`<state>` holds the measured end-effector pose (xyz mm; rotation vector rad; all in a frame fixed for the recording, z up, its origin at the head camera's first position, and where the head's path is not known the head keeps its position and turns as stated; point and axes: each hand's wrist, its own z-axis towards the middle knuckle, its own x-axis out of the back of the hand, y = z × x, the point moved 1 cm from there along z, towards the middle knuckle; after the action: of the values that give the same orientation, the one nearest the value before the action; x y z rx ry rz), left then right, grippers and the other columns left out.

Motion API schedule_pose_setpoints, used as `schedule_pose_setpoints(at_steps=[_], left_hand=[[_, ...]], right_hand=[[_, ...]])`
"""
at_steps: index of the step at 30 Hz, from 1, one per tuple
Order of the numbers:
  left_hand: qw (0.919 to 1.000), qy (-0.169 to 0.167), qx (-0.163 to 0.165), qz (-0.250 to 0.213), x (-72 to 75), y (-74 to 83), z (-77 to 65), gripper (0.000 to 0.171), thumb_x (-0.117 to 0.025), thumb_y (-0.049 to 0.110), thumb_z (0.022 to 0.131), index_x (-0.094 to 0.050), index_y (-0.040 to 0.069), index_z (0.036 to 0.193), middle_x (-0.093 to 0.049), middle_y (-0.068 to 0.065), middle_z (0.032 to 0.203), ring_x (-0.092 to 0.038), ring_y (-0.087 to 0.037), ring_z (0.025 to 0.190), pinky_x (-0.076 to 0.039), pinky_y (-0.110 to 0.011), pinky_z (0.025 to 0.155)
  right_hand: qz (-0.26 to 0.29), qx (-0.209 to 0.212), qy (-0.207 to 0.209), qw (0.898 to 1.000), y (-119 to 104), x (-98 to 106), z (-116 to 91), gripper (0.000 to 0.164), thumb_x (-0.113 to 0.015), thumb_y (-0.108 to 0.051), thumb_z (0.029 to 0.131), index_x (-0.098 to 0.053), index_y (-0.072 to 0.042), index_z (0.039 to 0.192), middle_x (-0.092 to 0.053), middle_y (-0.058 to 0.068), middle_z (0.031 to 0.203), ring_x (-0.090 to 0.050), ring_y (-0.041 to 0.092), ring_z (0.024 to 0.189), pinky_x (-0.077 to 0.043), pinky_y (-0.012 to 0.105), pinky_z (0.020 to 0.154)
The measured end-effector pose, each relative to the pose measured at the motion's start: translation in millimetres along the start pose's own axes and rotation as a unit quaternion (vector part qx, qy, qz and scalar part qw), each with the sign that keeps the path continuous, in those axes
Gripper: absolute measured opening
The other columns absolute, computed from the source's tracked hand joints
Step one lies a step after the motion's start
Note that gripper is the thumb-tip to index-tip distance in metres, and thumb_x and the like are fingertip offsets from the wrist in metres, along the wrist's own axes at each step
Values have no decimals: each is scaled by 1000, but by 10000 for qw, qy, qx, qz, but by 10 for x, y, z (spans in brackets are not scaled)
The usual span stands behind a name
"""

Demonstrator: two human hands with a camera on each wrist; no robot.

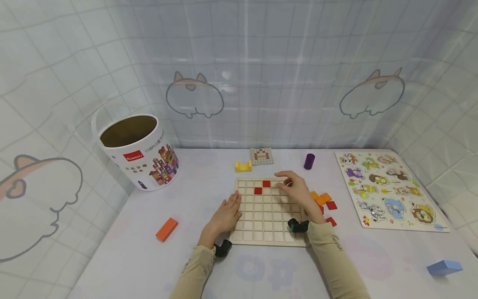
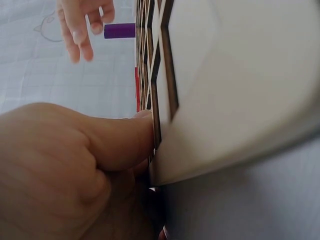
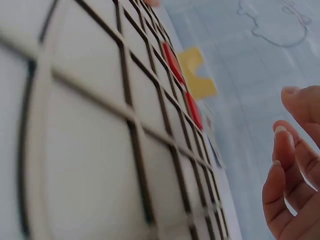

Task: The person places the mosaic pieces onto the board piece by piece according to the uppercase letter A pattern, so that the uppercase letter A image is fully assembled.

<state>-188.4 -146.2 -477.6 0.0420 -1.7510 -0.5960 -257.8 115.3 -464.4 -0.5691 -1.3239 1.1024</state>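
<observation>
A pale wooden grid board [image 1: 257,226] lies on the white table between both hands. Two red square tiles sit in its upper cells, one red tile [image 1: 266,183] by the far edge and another red tile [image 1: 258,190] diagonally nearer and to the left. My left hand [image 1: 224,214] rests along the board's left edge with fingers extended; in the left wrist view its thumb [image 2: 120,142] touches that edge. Above the board's upper right cells is my right hand [image 1: 295,189], fingers loosely bent. In the right wrist view, a gap shows between thumb and fingertips [image 3: 284,147], with nothing held.
Loose orange tiles [image 1: 325,197] and red tiles [image 1: 331,205] lie right of the board. Behind it are a pattern card [image 1: 262,156], yellow block [image 1: 243,166] and purple cylinder [image 1: 309,161]. An animal puzzle [image 1: 405,225], bucket [image 1: 123,166], orange block [image 1: 167,229] and blue block [image 1: 443,268] stand farther out.
</observation>
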Motion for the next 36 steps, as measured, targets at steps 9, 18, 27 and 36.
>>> schedule_pose_setpoints(at_steps=[9, 18, 27, 36], left_hand=[[10000, -1, -3, 20, 9, -4, -2, 60, -44, 19, 103, -18, -4, 153, -11, -18, 163, -12, -33, 151, -14, -53, 122], [10000, -18, -15, 5, 0, -9, 8, 60, -44, 18, 103, -19, -5, 152, -12, -18, 163, -13, -34, 151, -14, -53, 121], [9999, -31, -88, 46, 2, 11, 8, 60, -43, 18, 103, -18, -5, 152, -12, -19, 162, -14, -35, 150, -15, -54, 121], [9999, 56, -90, 43, 5, 17, -8, 59, -44, 17, 102, -20, -6, 152, -14, -19, 162, -16, -34, 150, -16, -54, 121]], right_hand=[[-288, -388, 324, 9983, 144, 406, -145, 35, -66, -14, 92, -63, -11, 127, -63, 18, 108, -55, 19, 84, -48, 21, 69], [-540, -787, 231, 9952, 308, 725, -399, 37, -63, -23, 95, -61, -10, 128, -65, 14, 117, -54, 20, 88, -50, 22, 65], [-456, -851, -252, 9950, 427, 904, -708, 33, -62, -20, 95, -61, -4, 125, -66, 18, 115, -56, 12, 78, -49, 22, 61], [-575, -998, -1252, 9854, 502, 1080, -1010, 32, -68, -15, 89, -64, -5, 120, -67, 12, 108, -50, 7, 76, -44, 20, 60]])
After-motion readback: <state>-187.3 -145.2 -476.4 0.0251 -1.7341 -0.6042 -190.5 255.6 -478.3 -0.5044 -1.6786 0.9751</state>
